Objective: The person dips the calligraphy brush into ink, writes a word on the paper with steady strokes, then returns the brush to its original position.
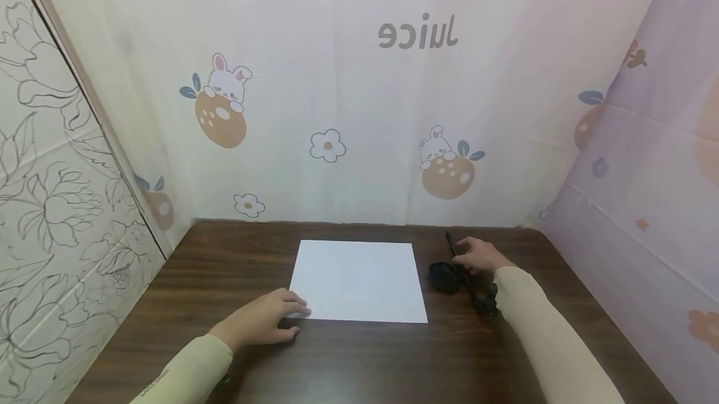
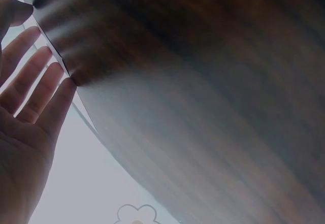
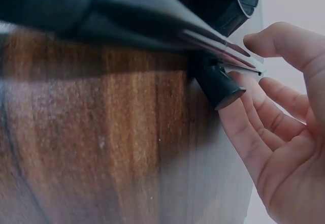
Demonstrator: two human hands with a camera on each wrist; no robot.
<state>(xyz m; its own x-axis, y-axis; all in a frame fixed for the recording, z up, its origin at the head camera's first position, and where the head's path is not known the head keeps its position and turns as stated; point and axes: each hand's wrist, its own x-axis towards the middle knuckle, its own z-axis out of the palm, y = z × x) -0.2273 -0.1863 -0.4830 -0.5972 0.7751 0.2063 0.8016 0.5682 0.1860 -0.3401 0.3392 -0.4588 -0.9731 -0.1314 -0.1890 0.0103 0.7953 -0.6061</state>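
Observation:
A white sheet of paper [image 1: 359, 282] lies on the dark wooden table. My left hand [image 1: 264, 318] rests at its near left corner, fingers loosely extended and thumb apart, palm down. In the left wrist view the fingertips [image 2: 71, 84] meet the table surface. My right hand [image 1: 480, 255] is over a long thin black rod [image 1: 470, 288] at the right. Seen from the right wrist, thumb and fingers spread around the end of a tapering black piece [image 3: 152, 23], with a short black cylinder [image 3: 221, 89] in front of the fingers. A rounded black object [image 1: 445, 276] lies left of the rod.
Another small black piece [image 1: 491, 300] lies by the rod's near end, close to the right sleeve [image 1: 539, 323]. Behind the table [image 1: 359, 360] hangs a pale curtain [image 1: 348, 79] printed with rabbits and flowers. Patterned sheets [image 1: 663, 204] stand along both sides.

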